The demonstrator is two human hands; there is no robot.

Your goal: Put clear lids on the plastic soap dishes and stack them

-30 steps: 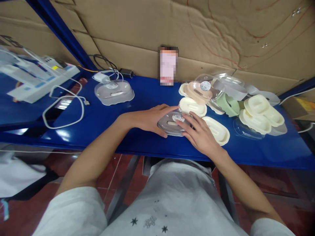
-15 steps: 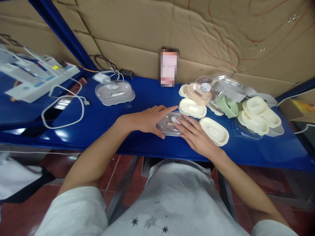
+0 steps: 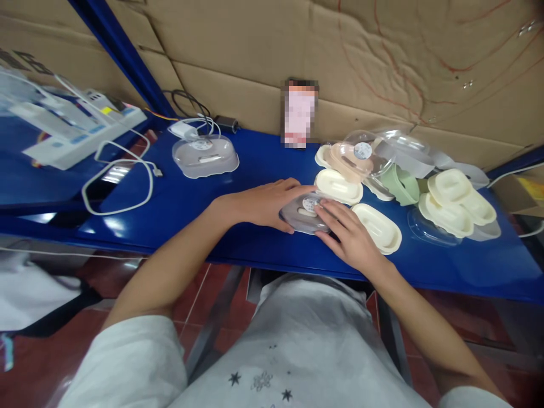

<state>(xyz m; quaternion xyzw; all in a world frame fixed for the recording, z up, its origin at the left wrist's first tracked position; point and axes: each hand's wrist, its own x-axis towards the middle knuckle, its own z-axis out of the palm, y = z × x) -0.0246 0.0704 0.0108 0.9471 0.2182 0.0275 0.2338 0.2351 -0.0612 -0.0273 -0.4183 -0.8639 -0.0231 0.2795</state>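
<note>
Through the head camera I see both bare hands meeting at a lidded grey container (image 3: 300, 220), which sits on the blue tabletop (image 3: 255, 243) near its front edge, straight ahead of the wearer's body. The left hand (image 3: 270, 204) is clamped around the container's left end, one digit stretched along the far side and another bent at the near corner. The right hand (image 3: 346, 232) lies over the opposite end, its fingers resting on the clear cover beside a round printed sticker (image 3: 311, 203); from here I can't tell whether it is pinching or only pressing. Just beyond the container I have a cream oval tray (image 3: 339, 187), and a second cream tray (image 3: 377, 228) lies close beside the right hand. Farther right, a pile holds a peach piece under a clear lid (image 3: 361, 152), a curved green part (image 3: 400, 184) and stacked cream pieces (image 3: 450, 190), with another transparent cover (image 3: 431, 229) on the tabletop next to them. Over on my left, well apart from the hands, stands a similar covered container (image 3: 205, 161), near a loop of white cable (image 3: 117, 213) and a power strip (image 3: 85, 139). A smartphone (image 3: 300, 113), its screen pixelated, leans upright against the cardboard backing (image 3: 233, 51).
</note>
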